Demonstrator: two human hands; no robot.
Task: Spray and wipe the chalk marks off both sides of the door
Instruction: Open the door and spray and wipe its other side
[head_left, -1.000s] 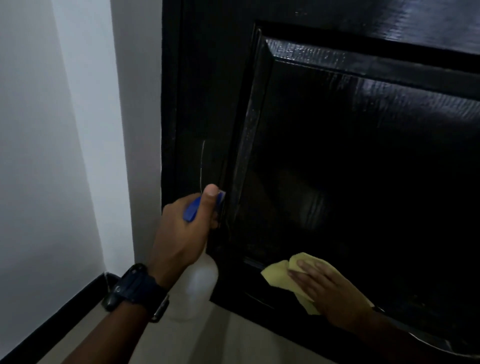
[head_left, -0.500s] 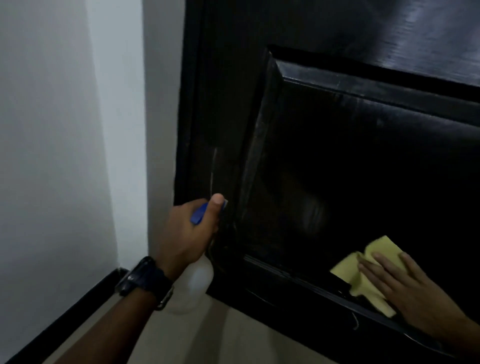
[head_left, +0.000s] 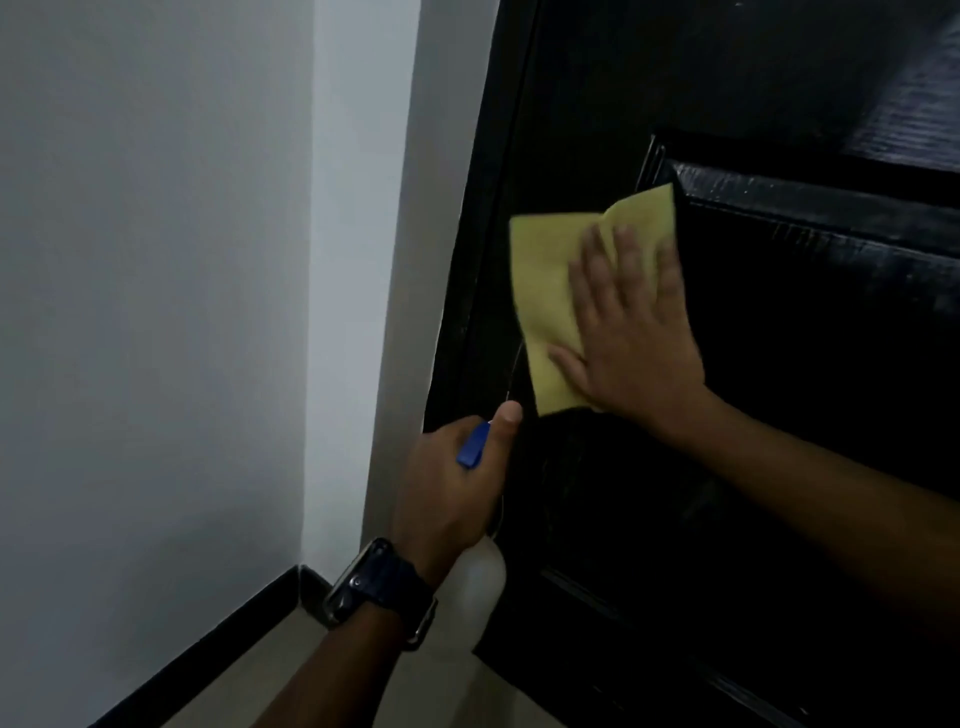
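The right hand (head_left: 631, 338) is pressing a yellow cloth (head_left: 550, 291) flat against the black door (head_left: 779, 467), fingers spread wide and palm down, so it is lying fully open on the fabric and gripping nothing. Spreading the hand this way is likely giving broad, even pressure for wiping. The cloth is sitting on the door's left stile, with its upper corner reaching toward 1 o'clock onto the raised panel's moulding (head_left: 810, 202).

At 7 o'clock from the cloth, the left hand (head_left: 452, 483) is closing around a spray bottle (head_left: 480, 577), with the thumb resting on top by the blue trigger head (head_left: 474, 445). The pale bottle body is hanging below the fist, close to the door face, which is probably keeping the nozzle ready for another burst. A dark wristwatch (head_left: 376, 590) is sitting on that wrist.

A thin pale chalk line (head_left: 514, 371) is running down the stile from just under the cloth's left edge toward the left thumb, so this mark is not yet wiped away. The cloth is sitting just above it. The white wall (head_left: 156, 312) is filling the view toward 9 o'clock, with dark skirting (head_left: 208, 649) at its base.
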